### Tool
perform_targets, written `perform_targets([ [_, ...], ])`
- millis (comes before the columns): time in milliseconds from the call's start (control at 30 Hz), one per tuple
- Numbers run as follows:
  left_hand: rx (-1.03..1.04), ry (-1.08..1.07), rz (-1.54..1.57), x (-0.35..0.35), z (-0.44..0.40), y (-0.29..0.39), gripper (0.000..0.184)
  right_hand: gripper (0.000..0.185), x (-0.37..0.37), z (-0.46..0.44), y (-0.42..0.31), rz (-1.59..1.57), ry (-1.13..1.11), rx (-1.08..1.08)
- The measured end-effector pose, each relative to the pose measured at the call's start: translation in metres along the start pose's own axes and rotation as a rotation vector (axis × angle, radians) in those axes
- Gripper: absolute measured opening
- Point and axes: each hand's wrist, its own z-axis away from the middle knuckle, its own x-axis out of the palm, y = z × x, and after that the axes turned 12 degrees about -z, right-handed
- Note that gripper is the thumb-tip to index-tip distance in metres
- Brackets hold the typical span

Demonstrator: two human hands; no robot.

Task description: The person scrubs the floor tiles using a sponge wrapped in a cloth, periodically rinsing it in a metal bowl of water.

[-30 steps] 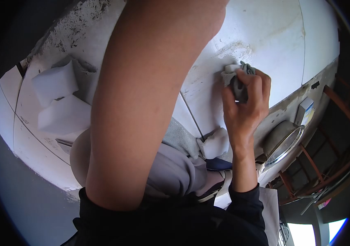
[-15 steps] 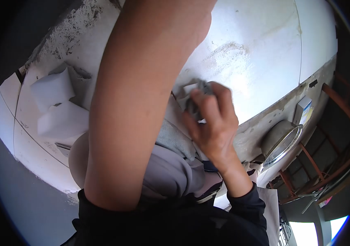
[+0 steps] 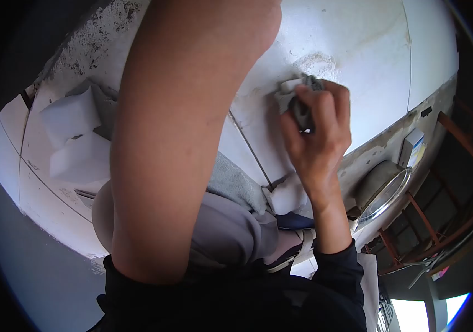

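My right hand (image 3: pixel 325 122) is closed around a crumpled grey rag (image 3: pixel 303 113), with a small white piece poking out at its far side. Fingers and rag press on the white tiled floor (image 3: pixel 375 72), just below a smudged, whitish patch. My left forearm (image 3: pixel 170 133) crosses the picture from bottom to top; its hand lies beyond the upper edge. Between the forearm and my right hand, a grey cloth (image 3: pixel 236 180) lies on the tiles, beside a crumpled white bundle (image 3: pixel 286 195).
White foam-like blocks (image 3: pixel 73 119) sit at the left. A metal basin (image 3: pixel 378 185) and a small box (image 3: pixel 412 145) stand along the stained right edge, near a reddish-brown frame (image 3: pixel 463 144). My trousered leg (image 3: pixel 231 227) is below.
My right hand has slid with the rag up and to the right over the tiles, uncovering a tile joint and the white bundle. My left forearm has shifted slightly left.
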Motion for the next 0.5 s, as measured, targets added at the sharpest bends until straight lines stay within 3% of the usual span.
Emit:
perform_targets([
  [67, 0.007, 0.005, 0.004, -0.001, -0.001, 0.002, 0.029, 0.034, 0.001, -0.002, 0.002, 0.04, 0.073, 0.038],
  [233, 0.008, 0.009, 0.013, -0.001, -0.001, 0.003, 0.029, 0.029, 0.024, 0.03, -0.036, -0.104, -0.161, -0.074],
  [400, 0.019, 0.014, 0.016, 0.0, -0.004, 0.006, 0.028, 0.03, -0.005, -0.012, 0.007, -0.02, 0.065, 0.052],
  [500, 0.021, 0.021, 0.025, 0.0, -0.005, 0.008, 0.028, 0.031, -0.003, -0.011, -0.002, 0.003, 0.07, 0.122],
])
